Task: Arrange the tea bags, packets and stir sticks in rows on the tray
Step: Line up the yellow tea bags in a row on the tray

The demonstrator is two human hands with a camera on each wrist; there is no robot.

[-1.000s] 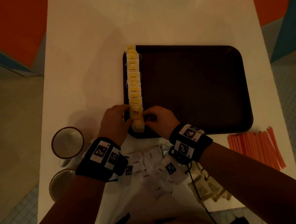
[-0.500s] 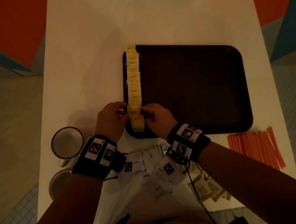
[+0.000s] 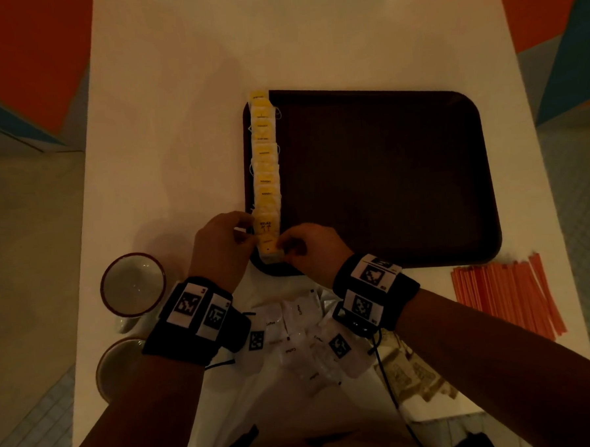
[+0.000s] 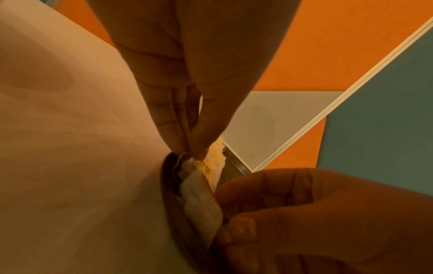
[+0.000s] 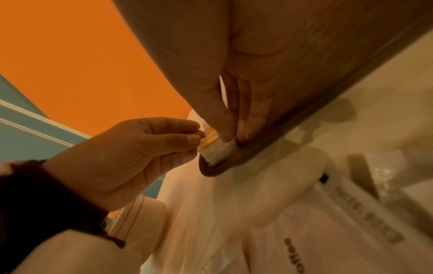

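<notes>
A dark brown tray lies on the white table. A row of yellow tea bags runs along its left edge. Both hands are at the near end of the row. My left hand pinches the left edge of the nearest tea bag between thumb and fingers. My right hand grips the same tea bag from its right side, thumb on top. Orange stir sticks lie off the tray at the right. White packets and brown packets lie heaped below my wrists.
Two round cups stand at the table's near left, close to my left forearm. The rest of the tray floor holds nothing. Table edges run close on both sides, with orange and teal floor beyond.
Both hands have stayed at the near end of the tea bag row, with only small finger shifts on the nearest bag. The right hand edged slightly left.
</notes>
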